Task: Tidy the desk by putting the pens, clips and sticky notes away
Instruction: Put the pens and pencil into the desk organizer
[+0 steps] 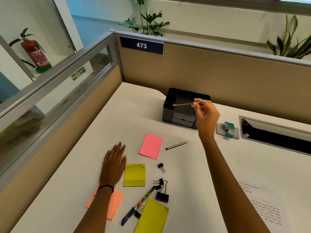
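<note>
Right hand (206, 115) pinching pencil (183, 104) by one end, shaft level, pointing left over organizer (170, 106), probably above its tray. Left hand (113, 163) flat, empty, near sticky notes (151, 146).

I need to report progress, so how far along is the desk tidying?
Barely started: nothing can be seen stored in the black organizer yet. The right hand holds a pencil over it; the left hand rests flat on the desk. Left: another pencil, a patterned pen, binder clips and the sticky notes.
</note>
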`<move>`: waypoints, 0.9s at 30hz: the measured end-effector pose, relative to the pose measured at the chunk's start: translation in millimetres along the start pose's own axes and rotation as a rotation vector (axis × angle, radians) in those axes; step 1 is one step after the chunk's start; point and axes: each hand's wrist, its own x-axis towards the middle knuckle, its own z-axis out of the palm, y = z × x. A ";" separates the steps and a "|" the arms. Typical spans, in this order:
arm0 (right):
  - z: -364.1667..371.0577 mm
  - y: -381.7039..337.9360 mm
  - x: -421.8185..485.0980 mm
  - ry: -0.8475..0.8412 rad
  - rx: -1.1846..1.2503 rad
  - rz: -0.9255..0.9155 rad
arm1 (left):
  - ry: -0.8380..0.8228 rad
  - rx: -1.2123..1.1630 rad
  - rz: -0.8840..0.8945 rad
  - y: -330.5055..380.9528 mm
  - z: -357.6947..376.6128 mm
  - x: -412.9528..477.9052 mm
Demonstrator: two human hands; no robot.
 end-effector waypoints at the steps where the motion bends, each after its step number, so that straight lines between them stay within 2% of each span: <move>1: 7.8 4.9 5.2 -0.022 -0.007 0.011 | 0.000 0.001 -0.001 -0.2 0.2 0.2; 16: 71.9 47.9 37.7 -0.419 -0.271 0.012 | 0.000 0.016 -0.001 1.7 -1.0 1.4; 20: 65.2 41.3 28.3 -0.366 -0.240 0.031 | -0.006 0.018 -0.006 1.3 -0.5 1.5; 22: 57.0 36.6 11.7 -0.281 -0.209 -0.008 | -0.005 0.016 -0.006 0.6 -0.1 1.3; 24: 50.7 33.9 -14.3 -0.269 -0.205 -0.055 | -0.006 0.012 -0.006 0.7 -0.4 0.9; 25: 48.2 33.0 -29.5 -0.320 -0.202 -0.065 | -0.002 0.007 -0.004 0.8 -0.5 0.4; 27: 42.9 30.4 -62.1 -0.556 -0.177 -0.045 | 0.009 -0.003 -0.002 0.8 -0.5 0.6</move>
